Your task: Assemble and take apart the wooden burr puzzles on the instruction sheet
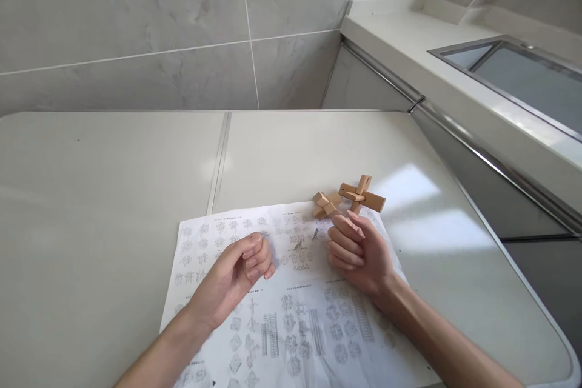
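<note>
My left hand (234,276) rests on a printed sheet (295,315) of puzzle diagrams, fingers curled into a loose fist with nothing visible in them. My right hand (357,251) lies on the same sheet, fingers curled inward, and I see nothing in them. Its index fingertip is right beside, perhaps touching, a small wooden burr puzzle (326,204) at the sheet's far edge. A second, larger wooden cross puzzle (361,195) stands just behind and to the right of it on the table.
The sheet lies on a pale table (113,194) with a seam down its middle. A tiled wall (182,24) runs behind. To the right stands a white counter (431,66) with a sunken steel sink (522,76).
</note>
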Demonstrator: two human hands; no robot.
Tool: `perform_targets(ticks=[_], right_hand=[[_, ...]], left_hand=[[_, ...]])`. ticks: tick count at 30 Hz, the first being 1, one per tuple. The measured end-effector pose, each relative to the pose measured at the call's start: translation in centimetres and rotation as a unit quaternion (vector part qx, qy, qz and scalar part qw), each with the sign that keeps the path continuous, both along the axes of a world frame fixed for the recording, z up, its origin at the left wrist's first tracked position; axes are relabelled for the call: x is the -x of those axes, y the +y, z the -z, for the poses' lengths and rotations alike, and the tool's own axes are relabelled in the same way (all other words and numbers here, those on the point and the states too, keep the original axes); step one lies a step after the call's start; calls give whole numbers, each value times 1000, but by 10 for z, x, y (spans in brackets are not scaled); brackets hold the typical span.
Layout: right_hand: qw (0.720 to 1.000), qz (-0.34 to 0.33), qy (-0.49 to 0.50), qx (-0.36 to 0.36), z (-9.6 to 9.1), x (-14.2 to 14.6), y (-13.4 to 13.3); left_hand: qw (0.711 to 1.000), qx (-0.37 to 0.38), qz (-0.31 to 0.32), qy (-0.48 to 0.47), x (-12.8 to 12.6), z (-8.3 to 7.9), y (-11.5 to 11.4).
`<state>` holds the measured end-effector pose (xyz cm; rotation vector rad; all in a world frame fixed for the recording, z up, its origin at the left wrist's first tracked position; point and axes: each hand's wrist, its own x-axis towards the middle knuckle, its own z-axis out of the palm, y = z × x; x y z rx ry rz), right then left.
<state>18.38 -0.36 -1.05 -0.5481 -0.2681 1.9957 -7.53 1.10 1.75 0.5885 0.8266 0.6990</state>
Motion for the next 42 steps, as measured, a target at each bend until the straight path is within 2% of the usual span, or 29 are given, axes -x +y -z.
perform_targets(ticks=[12, 21, 33, 42], right_hand=[[992, 79, 100, -5, 13, -16, 10], [974, 114, 197, 4, 12, -20, 17], [971, 82, 223, -13, 19, -27, 25], [972, 67, 220, -40, 20, -24, 26]], left_hand=[[999, 27, -12, -16, 1, -3, 2], [998, 51, -25, -41, 5, -1, -1], [985, 132, -73, -87, 6, -4, 4], [980, 156, -85, -86, 2, -8, 8]])
